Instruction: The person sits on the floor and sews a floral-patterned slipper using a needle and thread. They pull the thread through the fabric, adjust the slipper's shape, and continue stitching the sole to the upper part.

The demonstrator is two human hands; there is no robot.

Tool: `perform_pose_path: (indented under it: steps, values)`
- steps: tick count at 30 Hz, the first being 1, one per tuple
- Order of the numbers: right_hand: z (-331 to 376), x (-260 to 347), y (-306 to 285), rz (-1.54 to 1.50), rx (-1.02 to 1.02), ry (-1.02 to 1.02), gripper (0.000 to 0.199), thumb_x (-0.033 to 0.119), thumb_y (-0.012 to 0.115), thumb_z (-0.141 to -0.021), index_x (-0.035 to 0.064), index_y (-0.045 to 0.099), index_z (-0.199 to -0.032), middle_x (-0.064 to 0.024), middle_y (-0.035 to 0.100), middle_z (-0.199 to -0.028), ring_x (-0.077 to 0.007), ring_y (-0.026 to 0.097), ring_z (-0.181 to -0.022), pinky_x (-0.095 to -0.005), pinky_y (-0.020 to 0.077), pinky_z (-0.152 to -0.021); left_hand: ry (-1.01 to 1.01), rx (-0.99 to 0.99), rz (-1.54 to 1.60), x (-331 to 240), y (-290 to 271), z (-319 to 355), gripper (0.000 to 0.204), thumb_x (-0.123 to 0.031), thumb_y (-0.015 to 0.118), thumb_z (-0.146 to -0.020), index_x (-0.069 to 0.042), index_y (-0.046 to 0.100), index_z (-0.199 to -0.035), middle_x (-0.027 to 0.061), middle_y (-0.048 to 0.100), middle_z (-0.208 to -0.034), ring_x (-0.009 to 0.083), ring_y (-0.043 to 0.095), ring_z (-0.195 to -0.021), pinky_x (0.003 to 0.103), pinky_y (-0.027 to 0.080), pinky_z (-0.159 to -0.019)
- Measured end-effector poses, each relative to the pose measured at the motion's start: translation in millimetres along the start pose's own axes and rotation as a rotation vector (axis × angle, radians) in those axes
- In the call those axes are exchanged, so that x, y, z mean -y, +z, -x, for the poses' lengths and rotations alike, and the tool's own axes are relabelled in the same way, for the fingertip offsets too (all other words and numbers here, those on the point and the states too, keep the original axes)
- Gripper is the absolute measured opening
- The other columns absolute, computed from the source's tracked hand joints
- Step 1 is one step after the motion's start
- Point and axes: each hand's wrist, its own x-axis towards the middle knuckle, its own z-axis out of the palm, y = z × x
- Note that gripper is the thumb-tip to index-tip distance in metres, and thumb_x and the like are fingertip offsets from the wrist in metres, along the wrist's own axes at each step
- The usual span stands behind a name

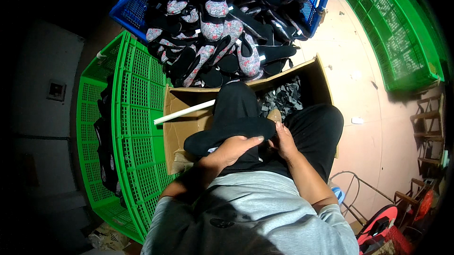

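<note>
clasping a black slipper (222, 131) with the left hand (235, 150); touching its right end with the right hand (285, 142), cannot tell whether gripping or loose.

On your left you have a grey wall (40, 118), quite dark, with one small square fitting (56, 90) on it. On your right, the floor (362, 99) is pale and pinkish, under bright light. At the right edge you see a wooden frame (429, 136).
</note>
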Motion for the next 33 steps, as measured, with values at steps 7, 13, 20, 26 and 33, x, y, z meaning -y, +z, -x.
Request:
perform_pose_path:
  steps: [7, 13, 20, 26, 33]
  values:
    - [-1, 5, 10, -0.015, -0.155, 0.028, 0.044, 0.056, 0.051, -0.094, 0.0141, 0.06, -0.106, 0.0034, 0.059, -0.083, -0.0064, 0.047, -0.059, -0.0197, 0.0349, -0.049, 0.125, -0.056, -0.037, 8, 3, -18, 0.046, -0.03, 0.057, -0.098, 0.009, 0.056, -0.121, 0.015, 0.061, -0.121, 0.0201, 0.059, -0.108, 0.03, 0.046, -0.097]
    - [4, 3, 16, -0.19, 0.139, 0.02, 0.028, 0.036, 0.059, -0.093, 0.0102, 0.061, -0.105, 0.001, 0.057, -0.07, -0.0074, 0.036, -0.045, -0.0224, 0.0267, -0.043, 0.365, 0.274, 0.656, -28, 34, 3, 0.046, -0.033, 0.043, -0.103, 0.003, 0.051, -0.131, 0.0154, 0.057, -0.13, 0.0265, 0.053, -0.123, 0.041, 0.039, -0.109]
    - [10, 4, 14, -0.128, 0.206, 0.123, 0.054, 0.043, 0.081, -0.075, 0.0139, 0.059, -0.114, 0.0034, 0.059, -0.083, -0.0068, 0.046, -0.059, -0.0205, 0.0307, -0.047, 0.308, 0.375, 1.018, -44, 66, -19, 0.05, -0.04, 0.044, -0.102, -0.002, 0.051, -0.132, 0.0169, 0.054, -0.135, 0.0308, 0.051, -0.127, 0.046, 0.036, -0.111]
    - [6, -20, -15, -0.224, 0.368, 0.103, 0.089, 0.054, 0.085, -0.064, 0.0114, 0.048, -0.133, 0.003, 0.062, -0.1, -0.0051, 0.051, -0.071, -0.0196, 0.0363, -0.051, 0.322, 0.446, 1.081, -41, 67, -37, 0.051, -0.042, 0.044, -0.101, 0.0, 0.053, -0.13, 0.0168, 0.056, -0.133, 0.0308, 0.052, -0.125, 0.045, 0.037, -0.11]
    - [8, -10, -1, -0.168, 0.349, 0.053, 0.086, 0.049, 0.083, -0.07, 0.0062, 0.046, -0.135, -0.002, 0.061, -0.111, -0.0106, 0.059, -0.087, -0.0248, 0.0486, -0.069, 0.359, 0.359, 1.063, -41, 52, -42, 0.048, -0.043, 0.048, -0.099, -0.001, 0.06, -0.12, 0.0138, 0.064, -0.12, 0.0291, 0.06, -0.113, 0.042, 0.044, -0.102]
